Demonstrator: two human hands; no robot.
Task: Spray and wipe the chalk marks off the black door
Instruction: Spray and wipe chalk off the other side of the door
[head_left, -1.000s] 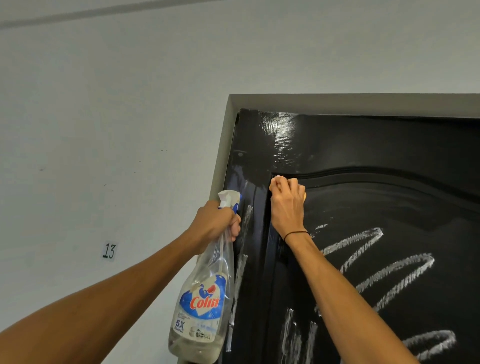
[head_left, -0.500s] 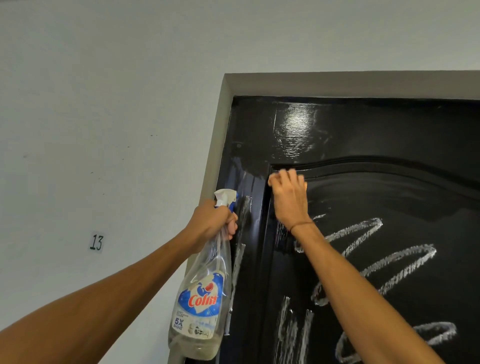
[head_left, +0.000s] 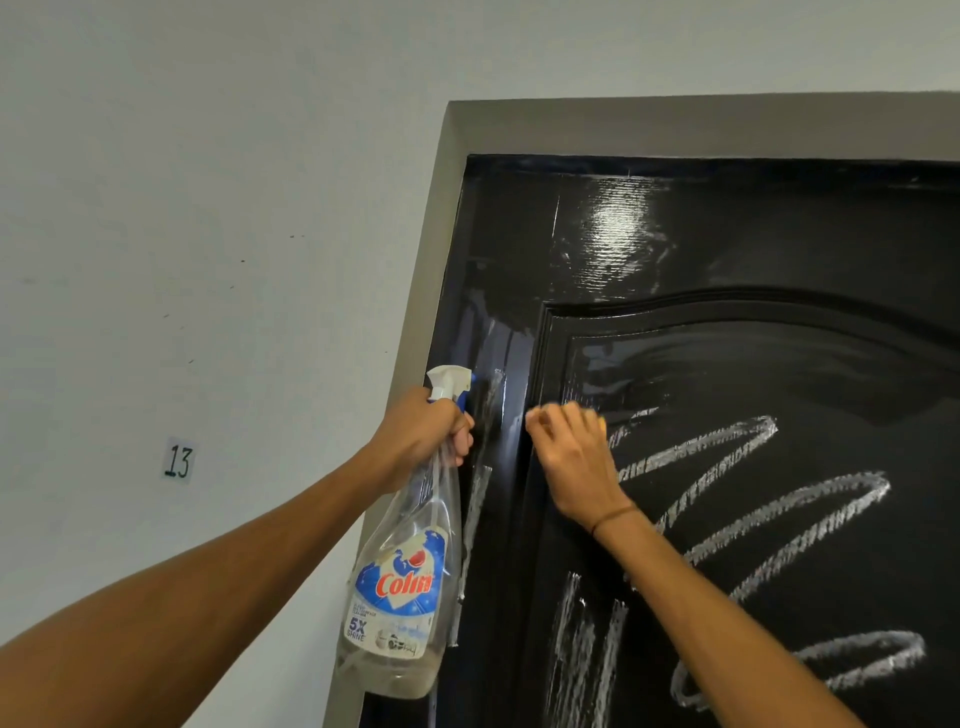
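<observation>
Mid-wipe: my right hand (head_left: 574, 457), fingers curled on what seems a small pale cloth, rubs the glossy black door (head_left: 727, 249) panel's top-left corner; my left hand (head_left: 423, 434) grips the clear spray bottle (head_left: 400, 587); white chalk scribbles (head_left: 753, 499) below come next.

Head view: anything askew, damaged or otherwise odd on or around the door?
Yes: strips of clear tape run down the black door edge beside the spray bottle, wrinkled and peeling. A small "13" label sits slightly tilted on the wall.
</observation>
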